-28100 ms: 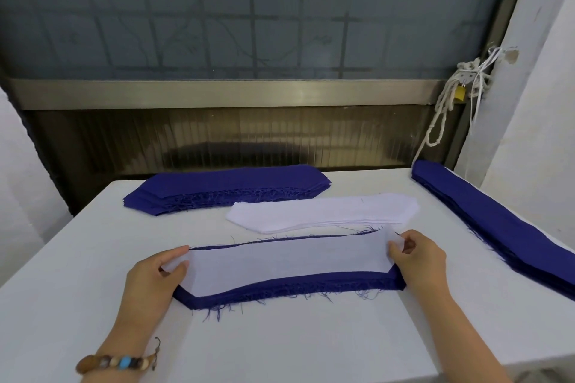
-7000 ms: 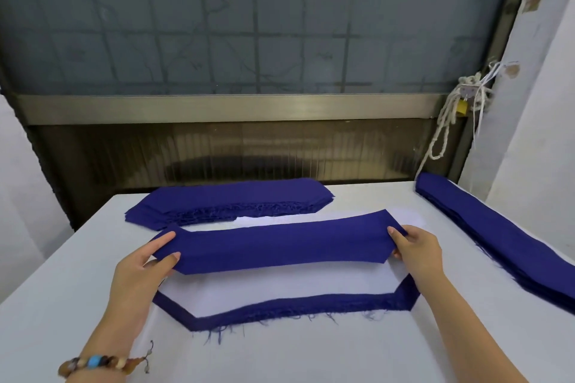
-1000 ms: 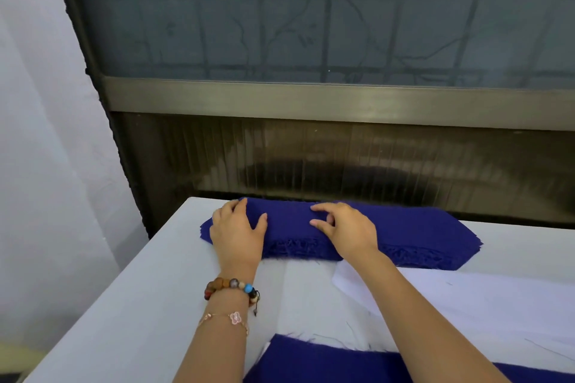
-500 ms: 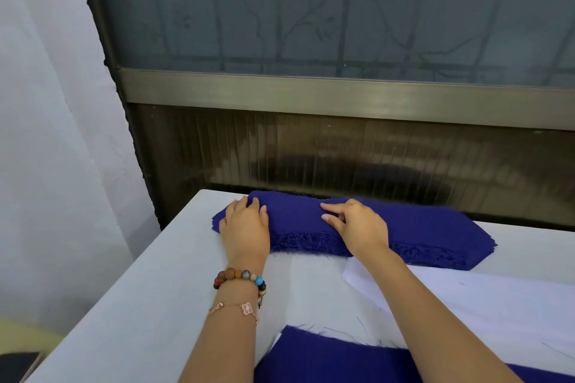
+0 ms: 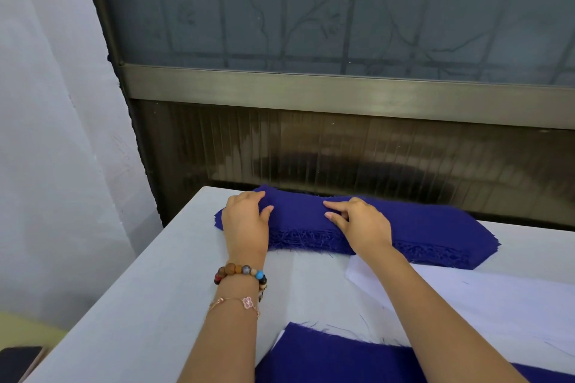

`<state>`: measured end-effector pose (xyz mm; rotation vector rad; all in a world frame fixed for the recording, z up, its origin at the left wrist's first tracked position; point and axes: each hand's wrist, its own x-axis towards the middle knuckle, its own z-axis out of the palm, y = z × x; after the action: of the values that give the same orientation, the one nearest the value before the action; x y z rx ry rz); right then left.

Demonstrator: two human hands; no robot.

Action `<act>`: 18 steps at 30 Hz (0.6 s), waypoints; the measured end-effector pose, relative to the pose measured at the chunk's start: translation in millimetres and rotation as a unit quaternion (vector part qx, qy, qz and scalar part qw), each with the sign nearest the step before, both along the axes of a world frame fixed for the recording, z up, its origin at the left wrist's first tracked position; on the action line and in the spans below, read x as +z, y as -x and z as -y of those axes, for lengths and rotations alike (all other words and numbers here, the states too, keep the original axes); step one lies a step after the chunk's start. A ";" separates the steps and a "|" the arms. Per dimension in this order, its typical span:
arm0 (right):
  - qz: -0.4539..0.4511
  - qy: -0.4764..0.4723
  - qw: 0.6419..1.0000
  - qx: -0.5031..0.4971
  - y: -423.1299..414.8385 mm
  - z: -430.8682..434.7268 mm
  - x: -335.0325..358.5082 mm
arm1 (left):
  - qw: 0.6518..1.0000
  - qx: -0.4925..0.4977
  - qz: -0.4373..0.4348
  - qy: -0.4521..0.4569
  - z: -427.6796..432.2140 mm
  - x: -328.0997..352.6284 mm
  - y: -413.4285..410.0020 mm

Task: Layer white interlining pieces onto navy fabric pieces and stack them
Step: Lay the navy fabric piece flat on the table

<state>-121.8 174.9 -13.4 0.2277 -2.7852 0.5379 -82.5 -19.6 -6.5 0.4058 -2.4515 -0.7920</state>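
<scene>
The left hand [image 5: 245, 224] is laid on the left end of the navy stack [image 5: 435, 227], with fingers relaxed on the top ply and nothing enclosed. The right hand [image 5: 361, 224] is set just beside it on the same stack, with the index finger [image 5: 329, 204] extended and the other fingers curled against the cloth. Whether a ply is pinched cannot be told. The stack lies directly under both hands, at the far edge of the table [image 5: 140, 305].

Probable faults:
- More than one ply may be lifted, since the loose threads [image 5: 305, 241] just below both palms appear tangled between layers.
- The plies beneath may be dragged askew if the top piece is pulled sideways rather than peeled.
- The beaded bracelet [image 5: 241, 272] behind the left hand may be snagged on these threads.

The interlining pile [image 5: 497, 298] lies nearer the body than the right hand, partly under the right forearm. The layered stack [image 5: 342, 357], navy uppermost, lies well behind both wrists. A ribbed panel [image 5: 342, 158] stands just beyond the fingertips, so forward travel is judged to be limited. The route back to the layered stack is crossed only by the interlining pile.
</scene>
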 end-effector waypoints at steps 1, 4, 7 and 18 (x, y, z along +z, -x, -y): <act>0.000 0.000 1.000 0.000 0.0 0.0 0.0 | 1.000 -0.002 -0.019 -0.003 -0.3 -0.1 -0.2; -0.001 -0.004 1.000 -0.002 -0.3 0.5 1.0 | 0.990 -0.011 -0.116 -0.076 -0.5 0.5 -2.5; 0.004 -0.006 1.000 0.002 -1.2 0.6 3.1 | 0.974 -0.022 -0.154 -0.166 0.3 3.5 -2.3; 0.019 0.007 1.000 0.016 -2.5 -0.6 6.6 | 0.976 -0.100 -0.111 -0.159 1.9 -2.0 0.7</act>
<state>-119.3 175.4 -6.8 0.2604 -2.8183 0.5764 -83.2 -21.4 -8.6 0.1729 -2.1830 -1.2533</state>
